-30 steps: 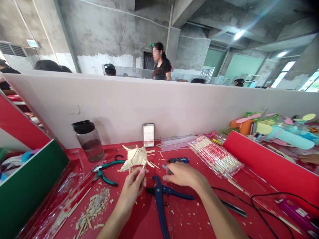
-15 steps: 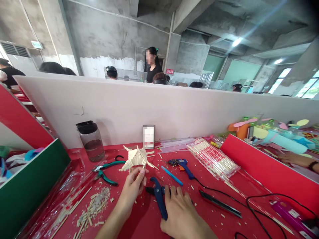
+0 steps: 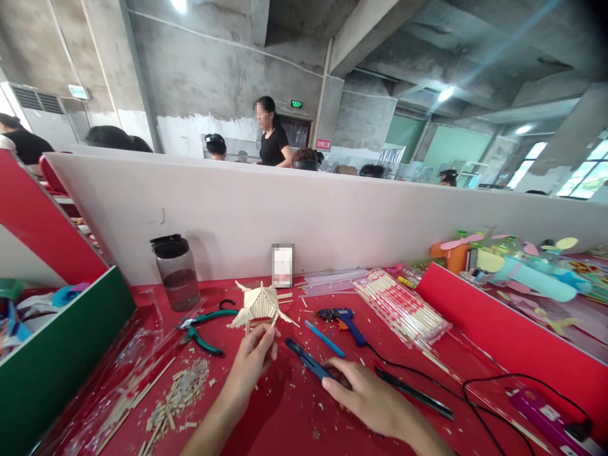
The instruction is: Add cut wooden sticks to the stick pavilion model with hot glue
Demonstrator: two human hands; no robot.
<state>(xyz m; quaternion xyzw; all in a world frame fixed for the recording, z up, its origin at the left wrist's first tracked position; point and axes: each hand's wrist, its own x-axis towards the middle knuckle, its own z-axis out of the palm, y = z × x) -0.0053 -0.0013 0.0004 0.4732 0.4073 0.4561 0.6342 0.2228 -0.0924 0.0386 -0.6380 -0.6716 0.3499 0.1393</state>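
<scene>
My left hand (image 3: 259,347) is closed in a pinch on a short wooden stick (image 3: 274,322), held just in front of a small stick-built roof model (image 3: 260,303). My right hand (image 3: 354,387) is wrapped round the blue handle of a pipe cutter (image 3: 306,359), which points up and left toward my left hand. Its blades are seen edge-on, so whether they are apart is hard to see. Green-handled pliers (image 3: 202,340) lie left of the model. A blue pen (image 3: 324,338) and a blue glue gun (image 3: 342,321) rest beyond my right hand.
Cut stick bits (image 3: 178,392) are heaped at left. A dark bottle (image 3: 177,275) stands against the white partition (image 3: 237,215). At right lie packed sticks (image 3: 403,307), a black-handled cutter (image 3: 415,392), and a cable by a purple power strip (image 3: 546,411). A person (image 3: 273,136) stands beyond.
My right hand has turned and taken the pipe cutter up in its grip, and the cutter is now rotated edge-on. My left hand stays almost in place. The standing person moved left.
</scene>
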